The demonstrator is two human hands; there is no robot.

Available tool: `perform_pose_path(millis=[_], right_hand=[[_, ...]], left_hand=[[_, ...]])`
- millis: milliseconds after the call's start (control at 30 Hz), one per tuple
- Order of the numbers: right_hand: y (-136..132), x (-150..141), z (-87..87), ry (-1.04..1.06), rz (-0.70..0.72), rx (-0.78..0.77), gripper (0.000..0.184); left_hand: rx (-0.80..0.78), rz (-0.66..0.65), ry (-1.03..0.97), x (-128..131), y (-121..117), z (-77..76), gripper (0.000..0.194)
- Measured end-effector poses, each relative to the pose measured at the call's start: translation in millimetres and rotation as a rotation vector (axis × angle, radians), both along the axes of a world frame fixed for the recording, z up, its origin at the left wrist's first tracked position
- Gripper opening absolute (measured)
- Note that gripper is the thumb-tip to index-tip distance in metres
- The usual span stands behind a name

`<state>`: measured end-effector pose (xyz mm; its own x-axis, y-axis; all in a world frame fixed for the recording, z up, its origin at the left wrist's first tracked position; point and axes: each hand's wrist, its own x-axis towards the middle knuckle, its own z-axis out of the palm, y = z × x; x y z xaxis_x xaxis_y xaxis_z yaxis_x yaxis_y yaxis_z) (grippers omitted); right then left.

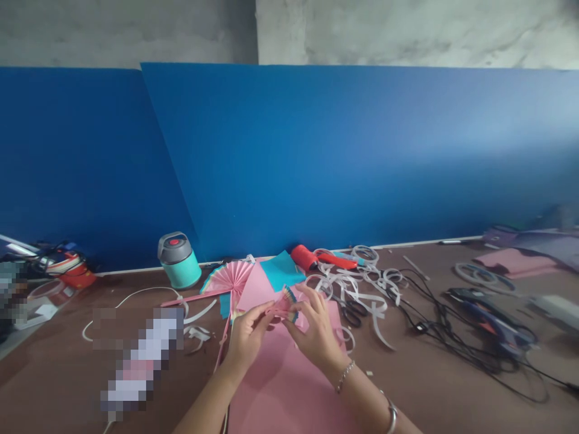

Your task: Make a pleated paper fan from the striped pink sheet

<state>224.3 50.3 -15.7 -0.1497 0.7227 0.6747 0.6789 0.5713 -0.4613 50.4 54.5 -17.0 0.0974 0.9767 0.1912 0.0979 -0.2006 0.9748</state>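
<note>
Between my two hands is a small pleated pink paper fan (284,303) with a blue edge, folded narrow. My left hand (246,337) pinches its pink end between thumb and fingers. The fingers of my right hand (315,328) close on the blue-edged side, and part of the fan is hidden behind them. Below the hands lies a large pink paper sheet (289,386). A spread pink pleated fan (231,278) with a blue rim rests behind my left hand, beside a blue paper sheet (283,269).
Tangled white strips (348,282), black-handled scissors (353,313) and a red cylinder (304,258) lie behind my right hand. A teal jar (184,270) stands back left. Black cables (446,337) cross the right side. A blue panel (316,157) borders the table's back.
</note>
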Motion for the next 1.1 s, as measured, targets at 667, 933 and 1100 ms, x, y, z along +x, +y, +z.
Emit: perform_pose_path(millis=[667,933,1100], right_hand=[[-3.9,-4.5,9.3,0.127,0.085,-0.021,0.011],[-1.8,-5.0,4.5,0.165,0.046,0.013,0.007],[2.5,-4.7,1.7,0.249,0.105,0.009,0.008]], left_hand=[[-0.133,0.102,-0.269,6.0,-1.0,7.9,0.043],[-0.136,0.132,-0.290,6.3,0.1,5.8,0.042],[-0.137,0.147,-0.249,7.2,-0.4,5.5,0.040]])
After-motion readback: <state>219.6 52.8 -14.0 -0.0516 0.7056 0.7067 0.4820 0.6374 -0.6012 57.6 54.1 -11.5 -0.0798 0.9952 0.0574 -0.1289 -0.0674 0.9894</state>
